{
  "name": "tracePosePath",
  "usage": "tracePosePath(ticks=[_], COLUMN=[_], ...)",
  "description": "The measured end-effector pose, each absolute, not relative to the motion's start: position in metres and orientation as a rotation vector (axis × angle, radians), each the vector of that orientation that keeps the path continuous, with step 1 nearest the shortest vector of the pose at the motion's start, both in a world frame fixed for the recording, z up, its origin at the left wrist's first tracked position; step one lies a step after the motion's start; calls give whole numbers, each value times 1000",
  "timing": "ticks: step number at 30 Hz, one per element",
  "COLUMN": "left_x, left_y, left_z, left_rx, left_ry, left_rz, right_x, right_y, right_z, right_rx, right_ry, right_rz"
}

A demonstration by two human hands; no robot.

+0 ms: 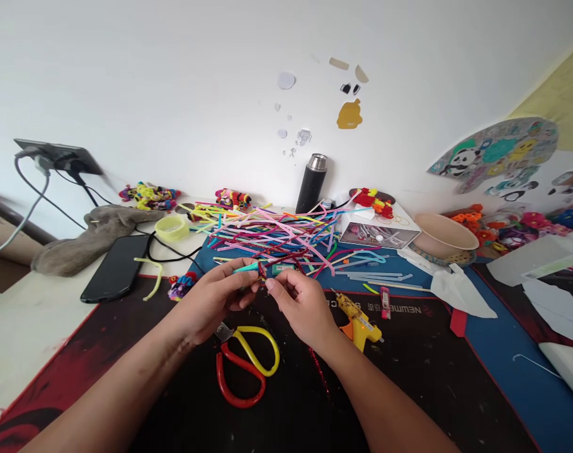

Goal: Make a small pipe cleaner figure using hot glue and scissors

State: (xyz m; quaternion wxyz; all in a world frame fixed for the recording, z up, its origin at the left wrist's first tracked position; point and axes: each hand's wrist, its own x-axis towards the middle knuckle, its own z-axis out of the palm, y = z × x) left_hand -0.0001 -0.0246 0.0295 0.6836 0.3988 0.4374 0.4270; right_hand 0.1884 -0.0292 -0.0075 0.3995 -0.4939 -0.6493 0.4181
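Over the black desk mat, my left hand (pixel 232 292) is closed in a pinch on a small pipe-cleaner piece (pixel 262 272), dark red with turquoise beside it. My right hand (pixel 300 302) meets it from the other side, thumb and fingertips closed on the same piece; its exact shape is hidden by the fingers. Just below the hands lie scissors (pixel 255 358) with one red and one yellow handle. A glittery red pipe cleaner (pixel 319 371) shows beside my right forearm. To the right of that wrist rests a yellow glue gun (pixel 359 321).
Many loose coloured pipe cleaners (pixel 277 229) are heaped behind the hands. A black thermos (pixel 312 182) stands at the wall. On the left are a phone (pixel 114 268) and a yellow-green coil (pixel 172 228); on the right, a clear-fronted box (pixel 378 231) and a beige bowl (pixel 444 233).
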Motion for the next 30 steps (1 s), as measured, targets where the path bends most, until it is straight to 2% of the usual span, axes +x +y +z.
tracePosePath(ticks=[30], left_x=[0], left_y=[-22], left_z=[23], left_rx=[905], left_ry=[924], left_rz=[907], right_x=[186], right_y=[-32], right_z=[-5], right_rx=[-1232], right_ry=[-1703], right_rz=[1012])
